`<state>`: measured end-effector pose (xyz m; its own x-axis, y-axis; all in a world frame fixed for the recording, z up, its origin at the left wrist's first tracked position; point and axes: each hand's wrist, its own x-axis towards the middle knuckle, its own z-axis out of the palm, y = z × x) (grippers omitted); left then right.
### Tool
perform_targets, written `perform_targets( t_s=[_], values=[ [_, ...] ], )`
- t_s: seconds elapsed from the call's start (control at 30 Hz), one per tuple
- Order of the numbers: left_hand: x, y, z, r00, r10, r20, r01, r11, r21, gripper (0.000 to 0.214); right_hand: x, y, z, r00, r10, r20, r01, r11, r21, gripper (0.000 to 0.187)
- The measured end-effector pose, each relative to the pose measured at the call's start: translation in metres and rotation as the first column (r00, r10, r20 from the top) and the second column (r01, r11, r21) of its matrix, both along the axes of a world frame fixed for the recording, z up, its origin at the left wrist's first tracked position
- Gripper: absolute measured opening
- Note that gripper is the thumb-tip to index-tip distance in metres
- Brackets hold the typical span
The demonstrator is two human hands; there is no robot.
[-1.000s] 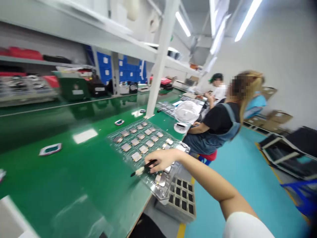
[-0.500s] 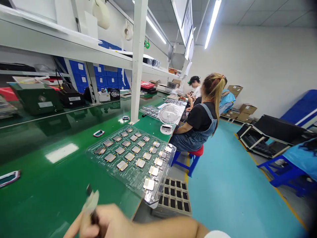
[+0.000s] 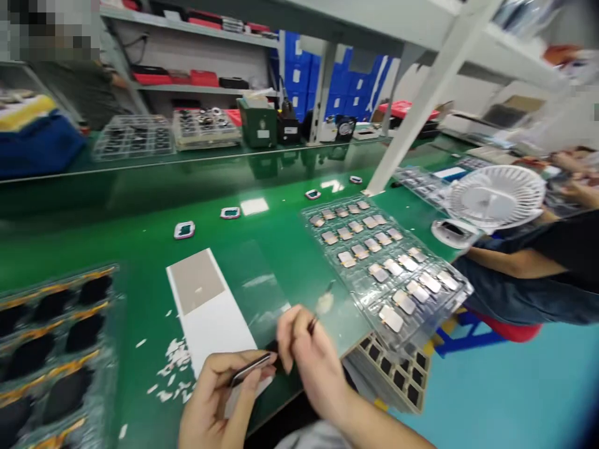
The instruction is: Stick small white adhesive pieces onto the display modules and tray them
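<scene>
Low in the middle, my left hand point(image 3: 229, 393) pinches a thin dark flat part point(image 3: 251, 369) with a pale edge, seen nearly side-on. Close beside it, my right hand point(image 3: 311, 349) is closed around a slim dark tool with a wider pale section point(image 3: 324, 303); blur hides its exact kind. The right fingertips are near the part's end, and I cannot tell whether they touch it. Beyond my left hand lies a white card point(image 3: 213, 327) with a grey-beige upper section. White scraps point(image 3: 175, 355) are scattered along its left side.
A clear tray point(image 3: 337, 280) of silvery square parts lies right; another tray point(image 3: 115, 337) with black parts lies left. Several small framed pieces point(image 3: 185, 230) line the green bench. A white post point(image 3: 416, 106), a white fan point(image 3: 496, 196) and a seated co-worker point(image 3: 556, 268) are at right.
The view has swung left and down toward the bench in front. My left hand with the dark part has come into view, and my right hand, still holding the tool, is now beside it.
</scene>
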<state>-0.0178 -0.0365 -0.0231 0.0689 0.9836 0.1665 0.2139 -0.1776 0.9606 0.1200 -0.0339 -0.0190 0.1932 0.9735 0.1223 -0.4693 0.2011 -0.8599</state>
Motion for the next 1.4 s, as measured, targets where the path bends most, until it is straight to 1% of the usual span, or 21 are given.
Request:
perform_targets(
  t_s=[0.07,0.1,0.13,0.2,0.27,0.3,0.33,0.4,0.47,0.57,0.63,0.8,0.97,1.03,1.17,1.23,1.33,1.4],
  values=[
    [-0.001,-0.001,0.004,0.999,-0.004,-0.042,0.006,0.998,0.062,0.018,0.020,0.004,0.004,0.994,-0.088,0.067,0.086,0.996,0.036,0.041],
    [-0.003,0.000,0.005,0.998,-0.033,-0.060,0.039,0.994,0.101,0.014,0.029,0.006,0.004,0.984,-0.137,0.113,0.132,0.990,0.048,0.042],
    [-0.005,0.000,0.005,0.994,-0.081,-0.079,0.091,0.986,0.140,0.011,0.038,0.007,0.002,0.975,-0.160,0.152,0.155,0.987,0.046,0.041],
    [-0.010,0.002,0.004,0.971,-0.199,-0.135,0.224,0.954,0.199,0.006,0.052,0.008,-0.001,0.969,-0.114,0.217,0.113,0.993,0.020,0.037],
    [-0.013,0.005,0.003,0.927,-0.294,-0.234,0.346,0.910,0.226,0.010,0.060,0.007,-0.004,0.957,0.004,0.290,0.008,0.999,-0.041,0.032],
    [-0.013,0.007,0.003,0.900,-0.321,-0.296,0.394,0.888,0.237,0.011,0.061,0.005,-0.005,0.942,0.060,0.332,-0.036,0.996,-0.079,0.027],
    [-0.013,0.009,0.003,0.872,-0.332,-0.359,0.432,0.867,0.247,0.013,0.061,0.004,-0.005,0.924,0.094,0.370,-0.057,0.992,-0.109,0.021],
    [-0.010,0.012,0.005,0.820,-0.324,-0.472,0.485,0.831,0.271,0.014,0.057,0.002,-0.005,0.893,0.119,0.434,-0.056,0.986,-0.155,0.010],
    [-0.007,0.015,0.007,0.781,-0.305,-0.545,0.515,0.808,0.287,0.015,0.053,0.002,-0.007,0.869,0.098,0.485,-0.020,0.986,-0.165,0.011],
    [-0.003,0.017,0.008,0.760,-0.275,-0.589,0.517,0.806,0.290,0.017,0.049,0.005,-0.012,0.822,0.067,0.566,0.034,0.986,-0.165,0.014],
    [-0.002,0.017,0.008,0.753,-0.261,-0.604,0.509,0.812,0.284,0.018,0.047,0.007,-0.015,0.807,0.053,0.589,0.056,0.984,-0.167,0.015],
    [-0.004,0.016,0.004,0.720,-0.264,-0.642,0.521,0.816,0.249,0.020,0.046,0.007,-0.016,0.804,0.049,0.593,0.064,0.984,-0.168,0.013],
    [-0.008,0.011,-0.001,0.670,-0.319,-0.670,0.559,0.811,0.173,0.024,0.045,0.005,-0.017,0.813,0.035,0.582,0.081,0.982,-0.173,0.013],
    [-0.009,0.010,-0.003,0.662,-0.330,-0.673,0.571,0.804,0.168,0.024,0.044,0.005,-0.017,0.807,0.036,0.590,0.081,0.982,-0.171,0.013],
    [-0.007,0.011,-0.004,0.680,-0.328,-0.656,0.569,0.800,0.191,0.023,0.042,0.006,-0.017,0.793,0.024,0.608,0.093,0.983,-0.161,0.011],
    [-0.005,0.011,-0.003,0.697,-0.327,-0.638,0.558,0.806,0.197,0.022,0.042,0.006,-0.016,0.812,-0.011,0.584,0.123,0.981,-0.153,0.013],
    [-0.004,0.012,0.000,0.735,-0.340,-0.586,0.536,0.821,0.196,0.020,0.043,0.006,-0.011,0.886,-0.116,0.450,0.197,0.971,-0.137,0.018],
    [-0.004,0.013,0.001,0.790,-0.329,-0.517,0.486,0.850,0.202,0.016,0.042,0.003,-0.006,0.930,-0.172,0.324,0.217,0.970,-0.108,0.019]
  ],
)
